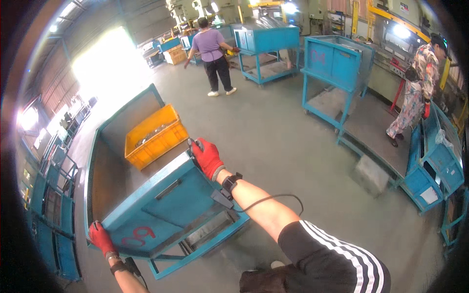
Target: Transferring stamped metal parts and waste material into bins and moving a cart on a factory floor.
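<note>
holding on to the top edge of a big blue cart (181, 202), two hands in red gloves show in the head view. the left hand (100, 238) is at the near left corner, with its fingers bent over the edge. the right hand (207, 157) is at the other end of the same side, with its fingers curled around the corner. something small and grey shows by its fingertips, but i cannot tell what it is. both hands are partly closed on the cart.

the cart is right in front of the person, a bit to the left, and stands on the grey floor (268, 151). its near side has red paint marks. inside it sits a yellow bin (165, 152), near the right hand but not touching it. small metal bits (152, 135) lie in the bin. a black wire (273, 196) loops out by the right arm.

farther off, a person in a purple shirt (211, 49) stands next to a blue cart with legs (271, 40). another tall blue cart (332, 63) is to the right, and past it is a person in flowery clothes (424, 73).
</note>
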{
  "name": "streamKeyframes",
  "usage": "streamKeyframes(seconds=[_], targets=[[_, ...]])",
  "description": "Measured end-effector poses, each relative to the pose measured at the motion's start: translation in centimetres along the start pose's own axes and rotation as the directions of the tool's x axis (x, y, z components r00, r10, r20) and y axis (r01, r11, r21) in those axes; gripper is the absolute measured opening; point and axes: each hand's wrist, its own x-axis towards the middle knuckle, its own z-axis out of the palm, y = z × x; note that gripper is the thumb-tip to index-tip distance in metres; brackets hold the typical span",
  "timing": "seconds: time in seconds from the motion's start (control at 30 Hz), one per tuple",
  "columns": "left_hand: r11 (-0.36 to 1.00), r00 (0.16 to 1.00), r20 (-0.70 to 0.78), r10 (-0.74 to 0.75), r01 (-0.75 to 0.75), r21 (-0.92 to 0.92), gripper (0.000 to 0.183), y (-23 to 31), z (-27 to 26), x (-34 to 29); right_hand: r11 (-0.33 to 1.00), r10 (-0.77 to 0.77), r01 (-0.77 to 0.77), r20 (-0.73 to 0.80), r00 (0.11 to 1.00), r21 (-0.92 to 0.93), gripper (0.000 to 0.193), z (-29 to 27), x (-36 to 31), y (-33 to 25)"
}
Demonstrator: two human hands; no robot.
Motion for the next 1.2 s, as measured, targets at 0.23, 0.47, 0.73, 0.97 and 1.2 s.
streamKeyframes(seconds=[0.23,0.47,0.73,0.97,1.2], targets=[[0.997,0.997,-0.052,-0.062,0.060,-0.047,0.041,3.6,6.7,8.5,0.991,-0.127,0.128,-0.020,0.992,0.036,0.038,6.1,8.5,4.3],[0.999,1.000,0.020,-0.009,0.009,-0.037,0.040,6.2,13.3,17.7,0.994,-0.099,0.096,-0.062,0.993,-0.044,0.036,13.1,16.9,8.4],[1.000,1.000,-0.019,0.016,-0.016,-0.012,0.038,10.9,20.3,26.8,0.997,-0.055,0.052,-0.053,0.997,-0.059,0.032,19.4,26.4,13.7],[0.997,0.988,-0.137,0.065,-0.072,-0.041,0.037,12.1,27.0,35.8,0.999,0.022,-0.022,0.007,1.000,0.044,0.034,25.4,34.2,16.6],[0.990,0.993,-0.043,0.109,-0.105,0.092,0.036,8.9,34.1,45.1,0.998,-0.067,0.067,0.020,0.998,0.020,0.033,33.6,40.8,20.0]])
